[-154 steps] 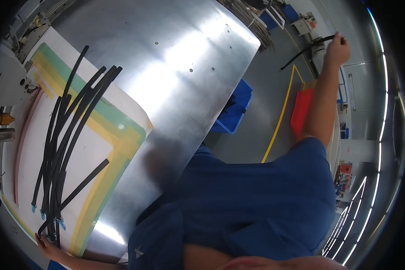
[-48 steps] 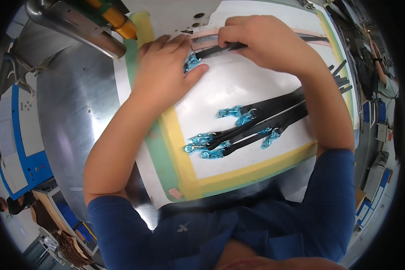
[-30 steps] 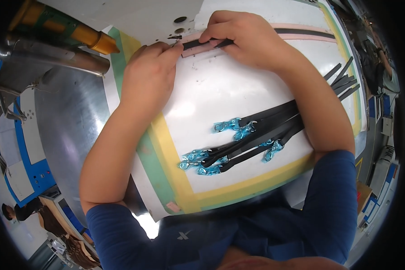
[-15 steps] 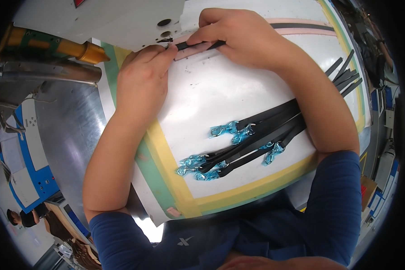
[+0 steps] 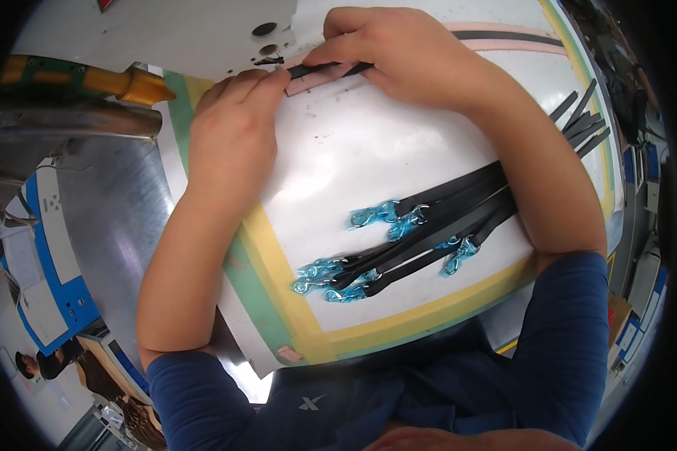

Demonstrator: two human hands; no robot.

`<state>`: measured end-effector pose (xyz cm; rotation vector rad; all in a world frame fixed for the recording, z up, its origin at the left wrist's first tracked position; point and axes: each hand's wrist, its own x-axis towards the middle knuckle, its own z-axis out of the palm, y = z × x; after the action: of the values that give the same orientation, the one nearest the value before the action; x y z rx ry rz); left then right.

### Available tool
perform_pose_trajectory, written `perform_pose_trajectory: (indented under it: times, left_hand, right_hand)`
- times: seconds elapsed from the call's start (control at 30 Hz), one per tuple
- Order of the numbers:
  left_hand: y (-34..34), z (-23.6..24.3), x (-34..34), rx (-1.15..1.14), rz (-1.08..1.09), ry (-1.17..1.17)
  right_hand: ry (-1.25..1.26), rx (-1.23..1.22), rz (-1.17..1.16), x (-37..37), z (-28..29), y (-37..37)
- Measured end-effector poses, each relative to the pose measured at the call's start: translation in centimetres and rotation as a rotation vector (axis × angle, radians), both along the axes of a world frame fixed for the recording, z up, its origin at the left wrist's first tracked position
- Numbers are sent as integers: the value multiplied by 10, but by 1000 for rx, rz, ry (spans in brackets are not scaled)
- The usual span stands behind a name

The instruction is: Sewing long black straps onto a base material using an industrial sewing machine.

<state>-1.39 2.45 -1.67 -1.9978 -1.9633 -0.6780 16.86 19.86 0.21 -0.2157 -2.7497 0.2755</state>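
Note:
At the far side of the white work surface, my left hand has its fingers closed over the left end of a black strap. That strap lies along a pink strip. My right hand pinches the strap a little further right, its thumb and fingers bent over it. The fingertips of both hands are partly hidden. Nearer to me lies a bundle of loose black straps with metal snap hooks in blue film; my right forearm passes over their right part.
A pale machine body with dark holes stands just beyond my left hand. An orange-yellow tube and a metal cylinder jut in at left. Yellow tape and green tape edge the surface. Another person is far left.
The view has shifted slightly, so the machine and hands appear a little further up and left. Both hands keep their hold on the black strap.

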Motion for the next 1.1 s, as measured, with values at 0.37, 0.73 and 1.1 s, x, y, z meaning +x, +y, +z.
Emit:
perform_pose_trajectory:
  times: [0.37, 0.73, 1.1]
  left_hand:
    - [2, 3, -1, -23, -17, 34]
    - [2, 8, 3, -143, 24, 11]
    - [3, 6, 5, -176, 44, 74]
  right_hand:
    - [11, -13, -2, -1, 0, 2]
    - [-212, -105, 56, -2, 16, 5]
    - [-54, 133, -45, -2, 5, -7]
